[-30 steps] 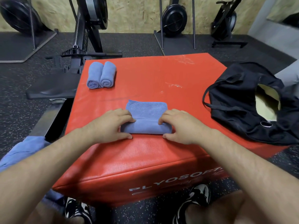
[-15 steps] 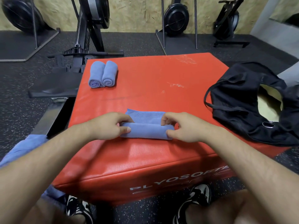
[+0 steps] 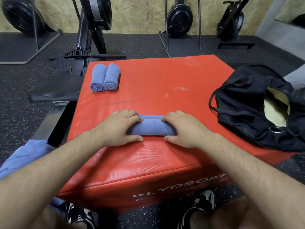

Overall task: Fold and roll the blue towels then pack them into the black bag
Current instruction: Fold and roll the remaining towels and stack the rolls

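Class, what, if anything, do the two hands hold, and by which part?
The part-rolled blue towel: the left hand has its grip on the left end, the right hand on the right end.

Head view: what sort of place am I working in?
Most likely a gym: a rowing machine stands behind the red soft plyo box, more flywheel machines line the chipboard wall, and the floor is speckled rubber.

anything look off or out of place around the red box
Nothing spilled; only pale scuffs mark the red box. One loose blue towel lies crumpled off the box at its near left, unlike the two rolled towels on top.
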Demonstrator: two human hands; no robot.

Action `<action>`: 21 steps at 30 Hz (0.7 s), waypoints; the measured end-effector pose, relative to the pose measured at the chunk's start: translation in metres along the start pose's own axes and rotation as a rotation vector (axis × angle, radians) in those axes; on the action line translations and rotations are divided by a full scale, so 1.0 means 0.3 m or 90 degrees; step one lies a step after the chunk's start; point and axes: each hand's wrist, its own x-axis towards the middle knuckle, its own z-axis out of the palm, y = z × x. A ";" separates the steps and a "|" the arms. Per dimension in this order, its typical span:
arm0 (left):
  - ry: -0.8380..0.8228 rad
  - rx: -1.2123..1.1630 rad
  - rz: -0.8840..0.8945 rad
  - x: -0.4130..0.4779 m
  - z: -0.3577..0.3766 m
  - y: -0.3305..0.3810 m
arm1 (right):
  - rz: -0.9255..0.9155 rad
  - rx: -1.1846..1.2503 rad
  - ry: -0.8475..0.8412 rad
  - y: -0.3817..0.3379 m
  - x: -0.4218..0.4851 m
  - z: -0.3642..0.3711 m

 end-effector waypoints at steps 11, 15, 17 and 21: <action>-0.183 -0.275 -0.093 0.003 -0.040 0.005 | 0.070 0.186 -0.114 -0.004 -0.021 -0.042; -0.039 -0.226 -0.051 0.010 -0.033 0.016 | 0.037 0.137 -0.017 -0.009 0.005 -0.030; -0.004 -0.229 -0.025 0.021 -0.036 0.022 | 0.021 0.129 0.037 -0.016 0.014 -0.031; 0.022 -0.162 -0.025 0.052 -0.031 0.023 | -0.005 0.047 0.090 -0.035 0.029 -0.030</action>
